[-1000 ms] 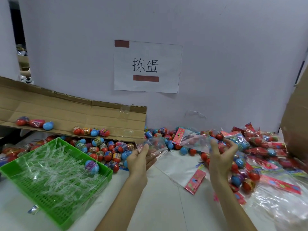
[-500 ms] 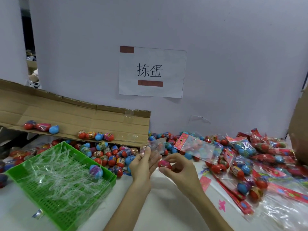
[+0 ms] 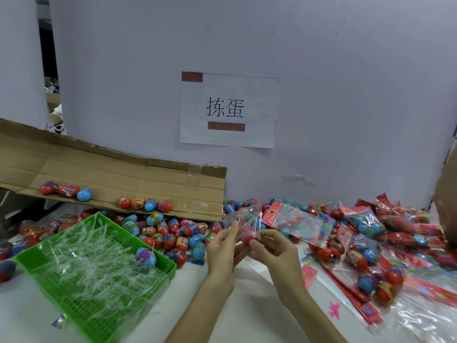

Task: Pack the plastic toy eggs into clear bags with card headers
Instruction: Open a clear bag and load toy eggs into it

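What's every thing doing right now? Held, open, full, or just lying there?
left hand, pinches the clear bag by its mouth.
right hand, pinches a red-and-pink egg at the bag's mouth.
green tray, holds plastic strips and one blue egg.
loose eggs, heaped on the table, unpacked.
packed bags, filled, piled at right.
cardboard flap, tilted, several eggs resting on it.

A green tray (image 3: pixel 81 318) of clear strips (image 3: pixel 94 263) lies below a cardboard sheet (image 3: pixel 111 174) and a paper sign (image 3: pixel 228 110).
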### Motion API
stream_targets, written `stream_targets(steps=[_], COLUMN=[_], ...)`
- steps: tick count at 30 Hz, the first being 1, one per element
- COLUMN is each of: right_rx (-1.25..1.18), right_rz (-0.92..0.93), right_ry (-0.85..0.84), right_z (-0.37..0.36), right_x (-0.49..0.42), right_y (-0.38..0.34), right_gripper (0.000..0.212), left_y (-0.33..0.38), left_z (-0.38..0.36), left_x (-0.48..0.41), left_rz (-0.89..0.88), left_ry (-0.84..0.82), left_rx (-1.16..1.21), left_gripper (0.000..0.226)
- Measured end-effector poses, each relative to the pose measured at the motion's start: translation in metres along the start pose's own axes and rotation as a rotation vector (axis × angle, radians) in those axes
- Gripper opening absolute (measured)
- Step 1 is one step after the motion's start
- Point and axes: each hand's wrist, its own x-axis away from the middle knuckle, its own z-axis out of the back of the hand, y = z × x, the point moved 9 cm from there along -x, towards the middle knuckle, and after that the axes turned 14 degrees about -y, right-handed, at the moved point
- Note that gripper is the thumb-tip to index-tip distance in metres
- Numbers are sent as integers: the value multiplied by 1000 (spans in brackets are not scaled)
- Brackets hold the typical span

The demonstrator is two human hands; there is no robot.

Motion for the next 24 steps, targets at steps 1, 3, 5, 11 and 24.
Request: stream_targets(steps=[1, 3, 5, 11, 24], right_rx=[9, 13, 36, 71, 305], right_rz=[7, 28, 47, 37, -11], right_ry=[22, 57, 83, 133, -139], right_z=[3, 8, 12, 20, -10], right_x=[0, 0, 0, 0, -6], right_y=[0, -1, -2, 2, 2], right_gripper=[14, 12, 14, 23, 56], left_y=[0, -1, -1, -9, -15], left_z=[-3, -10, -16, -26, -10], left_x=[0, 1, 2, 3, -3], left_rz=[8, 19, 18, 69, 125], left_ry=[-30, -96, -154, -226, -184], left_rx=[-5, -9, -23, -101, 69], left_gripper=[29, 29, 31, 35, 35])
